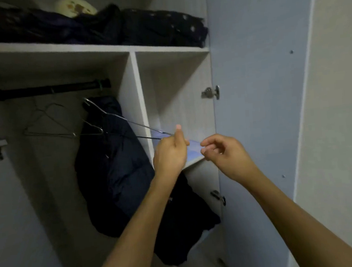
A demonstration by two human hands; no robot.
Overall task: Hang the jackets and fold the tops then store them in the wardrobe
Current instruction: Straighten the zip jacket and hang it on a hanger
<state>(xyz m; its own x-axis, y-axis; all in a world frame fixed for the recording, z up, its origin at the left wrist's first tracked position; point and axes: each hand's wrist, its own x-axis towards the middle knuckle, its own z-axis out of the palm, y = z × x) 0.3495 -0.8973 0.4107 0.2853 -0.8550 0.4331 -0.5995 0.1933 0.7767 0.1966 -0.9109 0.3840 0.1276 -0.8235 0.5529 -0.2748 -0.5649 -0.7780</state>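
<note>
Both forearms reached into the open wardrobe, where the left hand [169, 152] gripped the end of a wire hanger [127, 121] in a closed fist, thumb up, just in front of the centre divider [135, 98]. Beside it, the right hand [223, 151] held nothing, its fingers loosely curled and thumb near forefinger, close to the hanger's end but apart from it.

The hanger slanted up and left of the divider, its hook [87, 101] short of the dark rail [51, 90]. Its wire lay against a navy jacket [112, 170] slumped left of the divider, and could likely snag the fabric or the drawstrings if pulled. A second wire hanger [50, 124] hung from the rail further left and might tangle with the first. A third [94, 129] lay against the jacket.

Another dark garment [184, 223] spilled from the lower shelf right of the divider. Folded dark clothes [162, 27] and a pale round object [75, 6] sat on the top shelf [59, 48] above it.
</note>
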